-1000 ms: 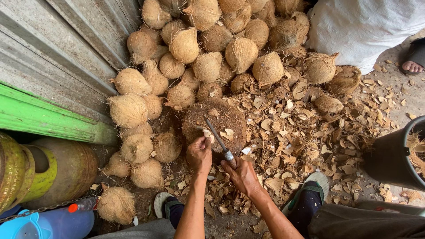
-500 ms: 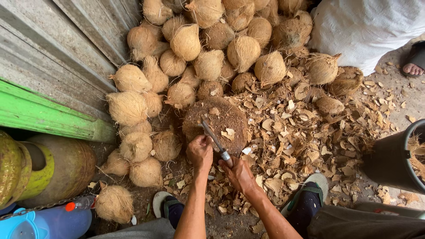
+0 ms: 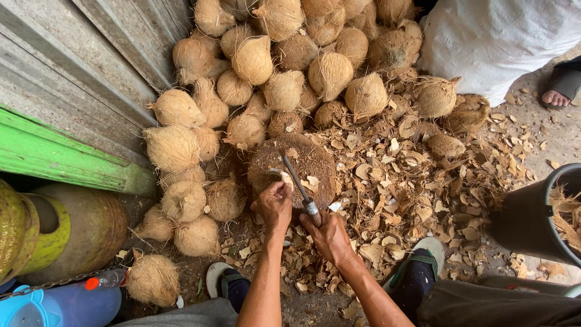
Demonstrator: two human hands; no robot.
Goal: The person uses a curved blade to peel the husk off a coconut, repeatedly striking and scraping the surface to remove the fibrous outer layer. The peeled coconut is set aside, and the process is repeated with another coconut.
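Nearest, two feet in sandals (image 3: 423, 257) are planted on the ground among shell chips (image 3: 393, 188). Just beyond them, the right hand (image 3: 330, 236) is closed around the handle of a knife (image 3: 298, 184), whose blade is laid over a round wooden block (image 3: 315, 160). The left hand (image 3: 275, 203) is curled at the block's near edge, its fingertips pinched on a small pale piece (image 3: 285, 179) held against the blade; what the piece is cannot be told for certain.

The step in hand is judged to be paring or chipping at that piece on the block. For the next stroke, the piece would need to be kept steady and the fingers kept clear of the edge.

At the right, a dark bucket (image 3: 532, 212) is seen, with husk fibre (image 3: 566, 218) inside it. At the lower left a blue plastic container (image 3: 54, 306) is cut off by the frame; its contents cannot be seen. Farther off, a heap of husked coconuts (image 3: 284, 66) is piled against a wall (image 3: 72, 66), with a white sack (image 3: 490, 36) behind.
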